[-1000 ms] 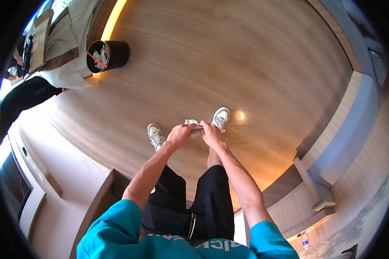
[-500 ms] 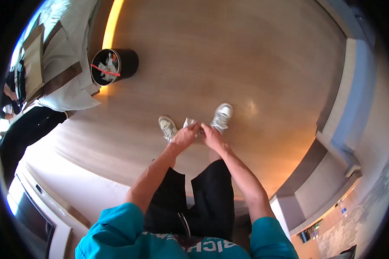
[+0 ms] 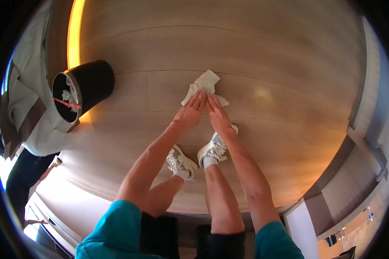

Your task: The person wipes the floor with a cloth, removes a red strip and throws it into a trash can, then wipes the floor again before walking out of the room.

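A crumpled white cloth or paper wipe (image 3: 208, 80) lies partly spread on the wood-look floor ahead of my feet. My left hand (image 3: 189, 114) reaches onto its near left part, palm down, fingers stretched out flat. Beside it, my right hand (image 3: 219, 115) lies with its fingers straight and its fingertips on the wipe's near right part. The fingertips of both hands almost meet, and they cover the middle of the near edge.
A black bin (image 3: 94, 84) with crumpled paper and a red strip leans at the left, near a bed (image 3: 34, 103) with white bedding. My sneakers (image 3: 215, 149) stand behind my hands. Another person's dark-clothed leg (image 3: 23, 175) shows at far left. A bench-like unit (image 3: 341, 203) lies right.
Both hands have moved forward and down from in front of my shoes to the floor. The wipe, bunched between them before, now lies partly spread under flat fingers. The view has shifted.
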`<action>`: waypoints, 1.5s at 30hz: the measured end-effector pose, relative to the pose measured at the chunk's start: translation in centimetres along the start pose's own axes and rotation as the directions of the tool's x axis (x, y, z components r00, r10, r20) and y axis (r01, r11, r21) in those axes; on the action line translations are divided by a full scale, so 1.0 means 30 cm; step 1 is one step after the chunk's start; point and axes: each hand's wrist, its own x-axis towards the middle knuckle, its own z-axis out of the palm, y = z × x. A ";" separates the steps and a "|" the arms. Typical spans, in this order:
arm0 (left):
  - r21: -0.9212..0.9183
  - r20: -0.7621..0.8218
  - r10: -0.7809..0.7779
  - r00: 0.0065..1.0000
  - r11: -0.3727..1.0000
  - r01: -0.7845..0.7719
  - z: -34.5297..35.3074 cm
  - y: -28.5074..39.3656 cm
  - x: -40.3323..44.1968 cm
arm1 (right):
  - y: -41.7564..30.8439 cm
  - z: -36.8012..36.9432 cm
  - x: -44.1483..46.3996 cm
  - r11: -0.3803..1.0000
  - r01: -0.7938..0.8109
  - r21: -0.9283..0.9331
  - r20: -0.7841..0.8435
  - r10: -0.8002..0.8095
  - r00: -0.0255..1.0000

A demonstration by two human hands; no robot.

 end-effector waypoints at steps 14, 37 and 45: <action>0.266 -0.328 0.113 0.938 0.964 -0.023 -0.157 -0.382 0.729 | 0.320 -0.215 0.659 0.996 0.005 -0.084 -0.259 -0.027 0.965; 0.083 -0.065 -0.122 0.990 0.988 0.127 0.141 -0.259 -0.010 | -0.002 0.056 0.159 0.977 0.181 0.117 0.031 -0.185 0.982; 0.342 -0.518 0.203 0.831 0.940 -0.016 -0.255 -0.890 0.648 | 0.113 -0.188 1.038 0.977 0.188 -0.097 -0.129 -0.200 0.971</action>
